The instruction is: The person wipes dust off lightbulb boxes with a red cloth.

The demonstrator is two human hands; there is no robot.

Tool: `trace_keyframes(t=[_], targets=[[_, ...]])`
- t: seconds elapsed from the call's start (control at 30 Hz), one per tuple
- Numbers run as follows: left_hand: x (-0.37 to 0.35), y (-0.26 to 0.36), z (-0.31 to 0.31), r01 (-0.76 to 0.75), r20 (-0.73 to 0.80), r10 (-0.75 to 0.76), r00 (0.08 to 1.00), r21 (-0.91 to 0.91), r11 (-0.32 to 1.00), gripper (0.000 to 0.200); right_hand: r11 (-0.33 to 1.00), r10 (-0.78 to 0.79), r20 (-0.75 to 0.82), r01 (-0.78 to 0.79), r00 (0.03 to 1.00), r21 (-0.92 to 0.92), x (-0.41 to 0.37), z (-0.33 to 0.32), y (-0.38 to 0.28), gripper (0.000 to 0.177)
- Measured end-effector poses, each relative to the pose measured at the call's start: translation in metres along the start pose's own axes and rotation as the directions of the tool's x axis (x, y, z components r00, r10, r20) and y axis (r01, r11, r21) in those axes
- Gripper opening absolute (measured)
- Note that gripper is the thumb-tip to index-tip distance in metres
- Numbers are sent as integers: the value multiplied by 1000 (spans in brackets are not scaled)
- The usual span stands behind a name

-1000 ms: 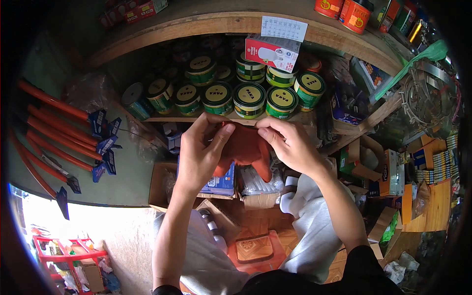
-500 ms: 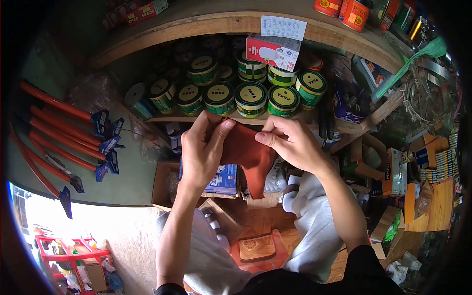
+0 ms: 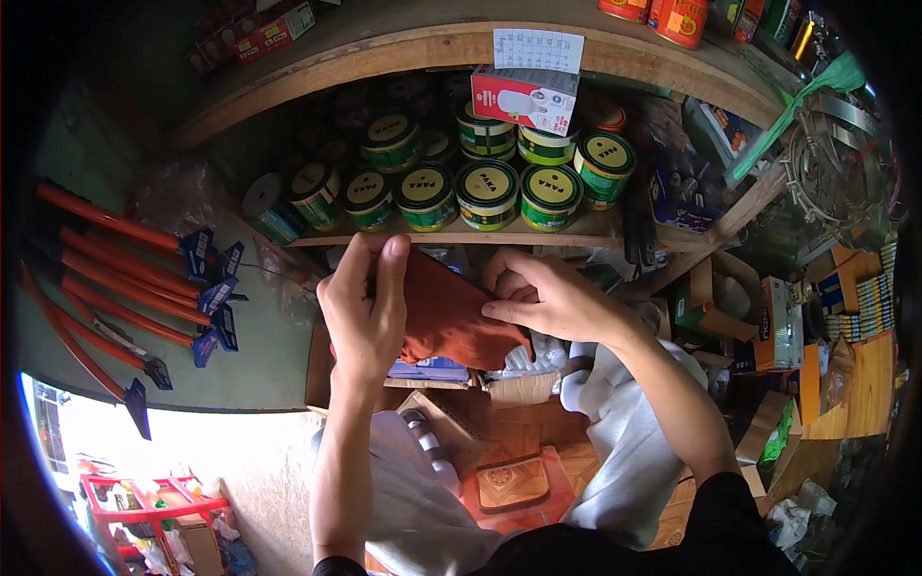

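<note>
Pinching red-brown cloth (image 3: 447, 312) near upper corner with left hand (image 3: 363, 322), at side edge with right hand (image 3: 567, 300); hands apart, probably to keep top edge taut, just below shelf's (image 3: 567, 239) front edge.

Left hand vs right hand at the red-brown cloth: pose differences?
The left hand stands upright, thumb up; the right hand reaches in sideways, fingertips toward the left.
The left is at the upper-left corner of the cloth; the right is along its right edge.
Shared: both bare.
</note>
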State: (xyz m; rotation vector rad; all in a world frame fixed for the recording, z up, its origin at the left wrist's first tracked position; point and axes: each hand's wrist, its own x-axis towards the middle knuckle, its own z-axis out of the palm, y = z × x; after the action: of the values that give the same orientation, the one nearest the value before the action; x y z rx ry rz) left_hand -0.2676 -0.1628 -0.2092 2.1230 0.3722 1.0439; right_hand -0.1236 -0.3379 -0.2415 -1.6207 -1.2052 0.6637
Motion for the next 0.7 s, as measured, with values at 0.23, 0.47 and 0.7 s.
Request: trace_keyframes(t=[0.23, 0.47, 0.7], targets=[[1, 18, -9, -23, -101, 31, 994, 75, 997, 18, 980, -197, -176, 189, 965, -58, 8, 10, 9, 15], [0, 14, -19, 7, -183, 8, 983, 77, 997, 23, 996, -79, -3, 79, 997, 37, 15, 23, 10, 19], [-3, 18, -31, -35, -267, 19, 963, -55, 998, 29, 929, -29, 55, 47, 998, -366, 19, 63, 63, 29]])
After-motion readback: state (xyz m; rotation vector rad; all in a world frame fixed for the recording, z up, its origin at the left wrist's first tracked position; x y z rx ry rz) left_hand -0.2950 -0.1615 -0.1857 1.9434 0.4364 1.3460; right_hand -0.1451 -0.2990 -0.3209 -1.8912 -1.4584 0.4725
